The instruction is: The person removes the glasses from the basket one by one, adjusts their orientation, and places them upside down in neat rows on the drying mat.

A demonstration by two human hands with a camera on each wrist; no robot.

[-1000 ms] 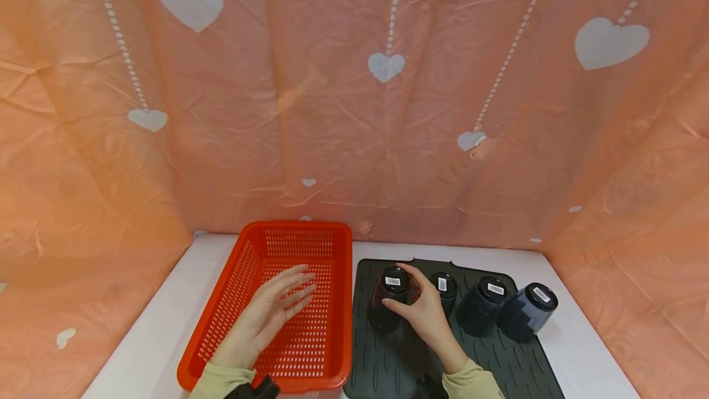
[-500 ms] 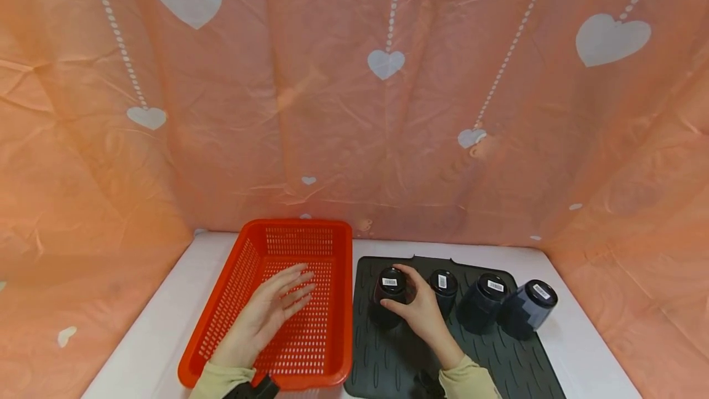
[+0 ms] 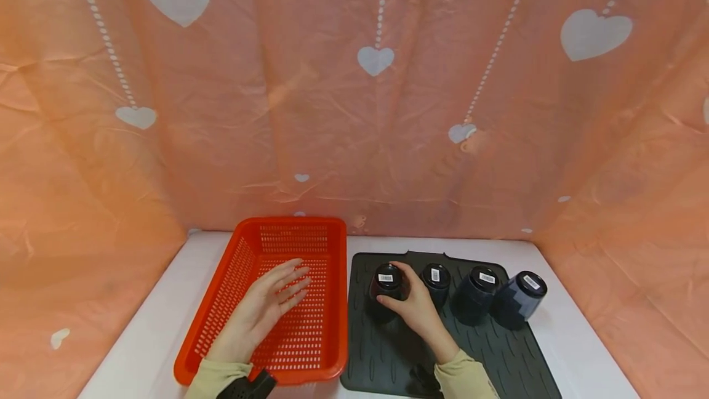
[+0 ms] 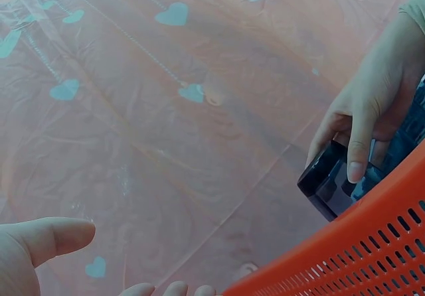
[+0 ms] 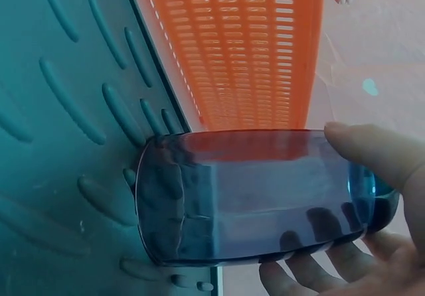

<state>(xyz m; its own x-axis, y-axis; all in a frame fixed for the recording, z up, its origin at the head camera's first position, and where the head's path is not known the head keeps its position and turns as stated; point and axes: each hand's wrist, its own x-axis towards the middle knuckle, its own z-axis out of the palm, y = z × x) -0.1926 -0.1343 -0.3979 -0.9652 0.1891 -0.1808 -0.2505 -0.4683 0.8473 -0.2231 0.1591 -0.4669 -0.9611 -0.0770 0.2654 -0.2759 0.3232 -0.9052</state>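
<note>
Several dark blue glasses stand upside down in a row on a black ribbed mat (image 3: 388, 350). My right hand (image 3: 412, 306) grips the leftmost glass (image 3: 386, 288), thumb on one side and fingers curled round the other; the right wrist view shows this glass (image 5: 252, 190) with its rim on the mat (image 5: 53, 176). The left wrist view shows the same right hand (image 4: 372, 117) on the glass (image 4: 325, 176). My left hand (image 3: 271, 303) hovers open, fingers straight, over the orange basket (image 3: 221, 306), holding nothing.
Three more upturned glasses (image 3: 479, 294) stand to the right on the mat, the rightmost (image 3: 517, 306) tilted. The basket and mat sit side by side on a white table (image 3: 155, 331). An orange cloth with white hearts (image 3: 354, 91) walls in the back and sides.
The view has shifted slightly. My right hand has settled a little lower round the leftmost glass. The left hand stays over the basket.
</note>
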